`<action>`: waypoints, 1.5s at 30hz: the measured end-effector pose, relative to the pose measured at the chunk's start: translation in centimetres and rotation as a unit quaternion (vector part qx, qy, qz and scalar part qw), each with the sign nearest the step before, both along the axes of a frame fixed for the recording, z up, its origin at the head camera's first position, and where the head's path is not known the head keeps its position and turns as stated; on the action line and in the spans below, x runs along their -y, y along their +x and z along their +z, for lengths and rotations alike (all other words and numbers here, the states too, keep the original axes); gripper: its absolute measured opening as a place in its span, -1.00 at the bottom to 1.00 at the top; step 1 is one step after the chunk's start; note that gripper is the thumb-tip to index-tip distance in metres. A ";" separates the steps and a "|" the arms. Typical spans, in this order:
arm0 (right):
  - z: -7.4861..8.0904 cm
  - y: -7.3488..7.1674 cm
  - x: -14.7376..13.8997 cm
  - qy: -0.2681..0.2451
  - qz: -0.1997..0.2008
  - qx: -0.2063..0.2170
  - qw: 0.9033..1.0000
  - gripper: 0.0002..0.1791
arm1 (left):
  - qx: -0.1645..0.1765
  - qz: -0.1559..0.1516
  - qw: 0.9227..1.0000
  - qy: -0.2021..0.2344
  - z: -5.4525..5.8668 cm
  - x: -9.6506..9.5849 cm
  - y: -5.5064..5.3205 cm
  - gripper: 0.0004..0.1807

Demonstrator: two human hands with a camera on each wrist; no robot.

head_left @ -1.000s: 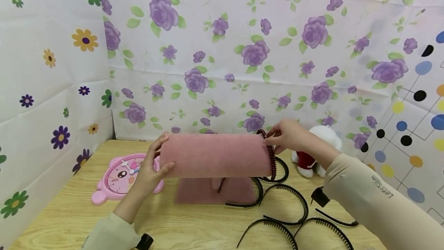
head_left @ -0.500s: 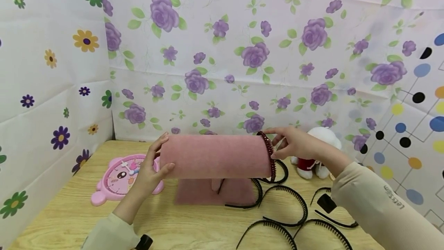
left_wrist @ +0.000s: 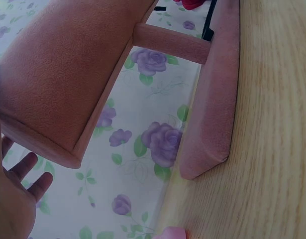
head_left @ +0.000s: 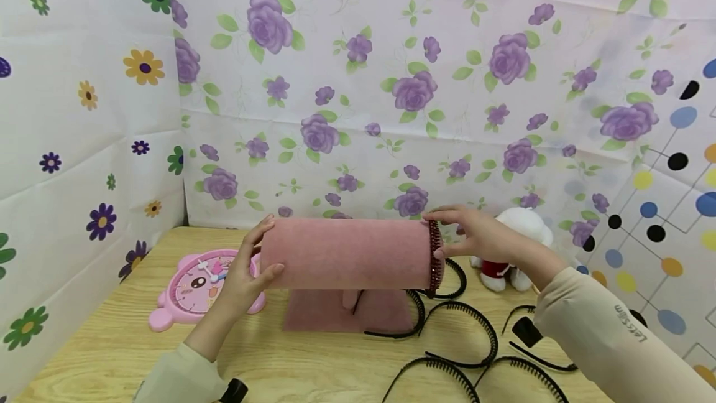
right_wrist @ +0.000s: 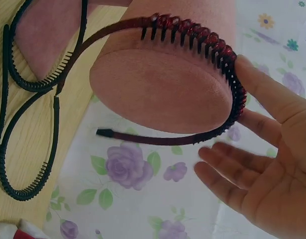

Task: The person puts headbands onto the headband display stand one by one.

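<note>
A pink plush headband display stand [head_left: 347,254] has a horizontal roll on a short post above a flat base [head_left: 313,313]. The left hand [head_left: 240,278] grips the roll's left end, thumb on the front and fingers behind. At the opposite end, a toothed headband with dark red beads [right_wrist: 212,42] arches over the roll, its open ends hanging past it in the right wrist view. The right hand [head_left: 481,238] holds this headband between thumb and index finger, the thumb on the near side; its other fingers extend free.
Several black toothed headbands [head_left: 495,334] lie on the wooden table [head_left: 313,365] at the front right, one by the base. A pink cartoon clock [head_left: 192,285] sits left. A white plush toy in red [head_left: 495,275] stands behind the right arm.
The red-beaded headband, tilted at the roll's end earlier, now stands straighter and slightly further in along the roll. The right hand has shifted its hold on it; the left hand keeps its grip.
</note>
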State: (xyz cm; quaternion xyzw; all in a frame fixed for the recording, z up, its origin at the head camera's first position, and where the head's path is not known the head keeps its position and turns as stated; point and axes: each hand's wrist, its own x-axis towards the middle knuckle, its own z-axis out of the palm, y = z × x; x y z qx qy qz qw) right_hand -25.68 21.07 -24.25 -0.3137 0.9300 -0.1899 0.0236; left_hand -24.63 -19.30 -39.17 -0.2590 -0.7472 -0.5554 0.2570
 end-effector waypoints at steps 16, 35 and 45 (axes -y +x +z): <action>-0.1 -0.5 1.5 0.029 -0.023 -0.001 0.999 -0.22 | 0.003 0.000 1.000 -0.005 0.1 0.1 0.1 -0.21; 0.2 -1.2 3.9 0.020 -0.019 0.022 0.999 -0.26 | 0.026 0.013 0.999 -0.015 0.0 0.0 0.2 -0.21; 0.2 -1.3 5.6 0.013 -0.017 0.027 0.999 -0.28 | 0.034 0.010 0.999 -0.008 0.0 0.0 0.3 -0.23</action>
